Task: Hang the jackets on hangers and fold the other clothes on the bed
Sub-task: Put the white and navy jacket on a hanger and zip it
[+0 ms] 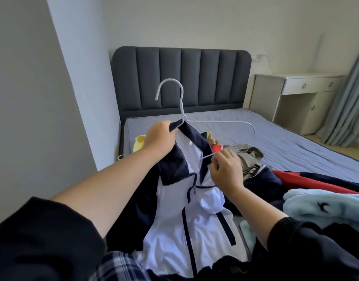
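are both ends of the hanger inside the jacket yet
No, one arm of the white hanger juts out bare beside the navy-and-white jacket.

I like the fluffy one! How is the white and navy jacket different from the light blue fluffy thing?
The jacket is smooth, white with navy trim; the fluffy thing is pale blue with dark marks. The jacket is held up, left hand gripping its collar, with a hanger going in; the fluffy thing lies heaped, unheld. Both are over the bed.

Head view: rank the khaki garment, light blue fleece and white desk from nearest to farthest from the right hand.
1. Khaki garment, just beyond the right hand.
2. Light blue fleece, to its right.
3. White desk, far right corner.
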